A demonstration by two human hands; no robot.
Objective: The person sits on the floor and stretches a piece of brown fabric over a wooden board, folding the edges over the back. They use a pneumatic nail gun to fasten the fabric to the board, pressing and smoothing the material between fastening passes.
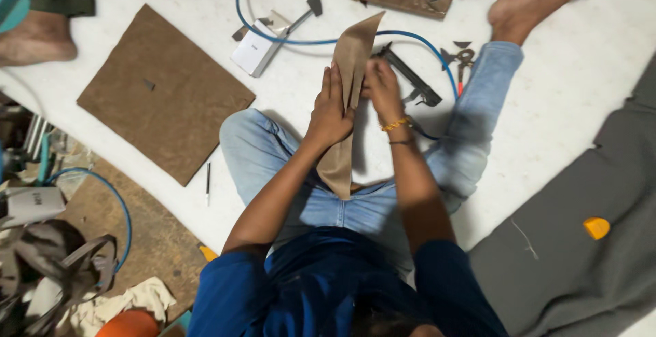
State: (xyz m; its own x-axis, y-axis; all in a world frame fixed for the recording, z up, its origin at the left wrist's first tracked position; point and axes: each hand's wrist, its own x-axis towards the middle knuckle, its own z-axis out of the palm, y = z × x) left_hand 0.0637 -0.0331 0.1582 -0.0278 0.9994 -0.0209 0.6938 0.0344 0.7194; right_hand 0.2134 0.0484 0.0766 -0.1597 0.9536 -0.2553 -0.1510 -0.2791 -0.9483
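Fingers flat, the left hand [331, 108] presses the tan strip [348, 98]; the right hand [383, 88] pinches its right edge, strip running near to far between them.

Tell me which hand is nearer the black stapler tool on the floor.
Right. The right hand sits just beside the black stapler tool; the left hand lies across the tan strip, farther off.
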